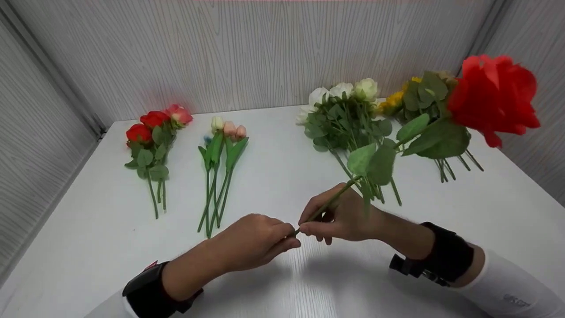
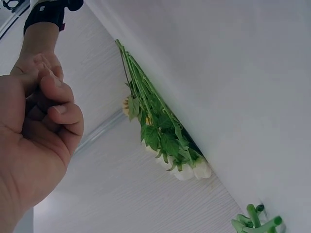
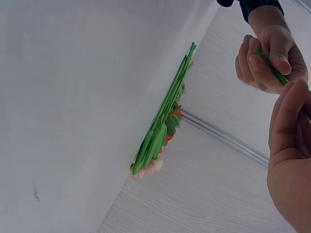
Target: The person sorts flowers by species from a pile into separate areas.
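A large artificial red rose (image 1: 494, 97) with green leaves is held up over the table, its bloom at the upper right and its stem slanting down to the left. My left hand (image 1: 260, 240) pinches the bottom end of the stem between thumb and curled fingers. Right beside it, my right hand (image 1: 348, 216) grips the same stem a little higher up. In the right wrist view the green stem (image 3: 269, 66) crosses the left hand's fingers. The left wrist view shows my left hand (image 2: 41, 131) with curled fingers, and the stem is hidden there.
On the white table (image 1: 273, 176) lie separate bunches: red and pink roses (image 1: 154, 132) at left, tulips (image 1: 223, 154) beside them, white flowers (image 1: 344, 110) behind my right hand, and yellow flowers (image 1: 393, 104) farther right. Grey wood-grain panels (image 1: 220, 53) stand around the table.
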Available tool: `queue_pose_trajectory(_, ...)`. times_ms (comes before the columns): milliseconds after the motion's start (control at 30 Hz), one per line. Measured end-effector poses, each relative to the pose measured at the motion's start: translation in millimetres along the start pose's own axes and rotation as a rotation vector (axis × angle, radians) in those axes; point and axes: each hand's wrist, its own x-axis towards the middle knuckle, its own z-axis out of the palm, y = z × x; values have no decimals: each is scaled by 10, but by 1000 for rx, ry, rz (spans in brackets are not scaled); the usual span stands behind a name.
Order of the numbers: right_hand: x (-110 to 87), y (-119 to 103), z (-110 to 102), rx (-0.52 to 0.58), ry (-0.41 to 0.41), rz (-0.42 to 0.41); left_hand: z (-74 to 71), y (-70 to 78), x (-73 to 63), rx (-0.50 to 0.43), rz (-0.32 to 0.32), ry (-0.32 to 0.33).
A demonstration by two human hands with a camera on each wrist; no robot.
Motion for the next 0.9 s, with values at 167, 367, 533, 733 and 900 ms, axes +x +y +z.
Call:
queue_pose_trajectory(167, -16, -41, -35, -49, 9, 162, -16, -6, -5, 23, -53, -73)
queue_pose_trajectory(367, 18, -18, -97, -101, 3, 156, -54, -32, -19, 36, -95, -81)
queue_pose_trajectory(533, 28, -38, -174, -130, -21, 308, -76, -61, -28, 53, -89, -42)
queue_pose_trajectory(733, 34, -38, -240, -107, -27, 420, -87, -96, -28, 68, -69, 2)
queue_pose_trajectory(900, 40, 7, -295, -81, -18, 443, -112, -142, -29, 84, -72, 43)
